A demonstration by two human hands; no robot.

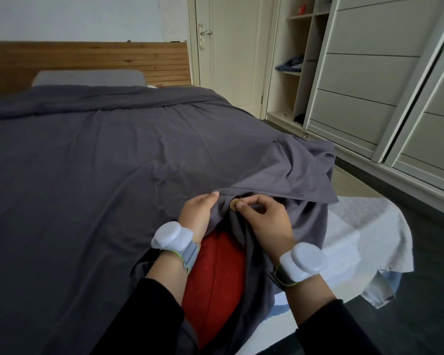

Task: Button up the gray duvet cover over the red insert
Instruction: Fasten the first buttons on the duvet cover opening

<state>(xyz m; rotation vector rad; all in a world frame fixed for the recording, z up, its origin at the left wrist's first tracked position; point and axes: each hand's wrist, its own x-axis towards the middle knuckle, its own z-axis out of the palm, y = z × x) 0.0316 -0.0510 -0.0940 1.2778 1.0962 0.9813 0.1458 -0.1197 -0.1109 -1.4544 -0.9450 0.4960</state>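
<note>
Left hand point(197, 213) grips the cover point(113, 162) edge taut, near right, so right hand point(265, 221), pinching the button point(233, 204), can likely fasten it; insert point(215, 272) shows just below.

Black sleeves point(151, 316), white wrist pods point(303, 261)

The gray duvet cover point(100, 155) lay spread over the bed point(87, 60), kinda bunched at the near corner where its opening gaped. The red insert point(215, 278) poked out of that gap, with one round brownish button point(233, 204) just above it.
</note>
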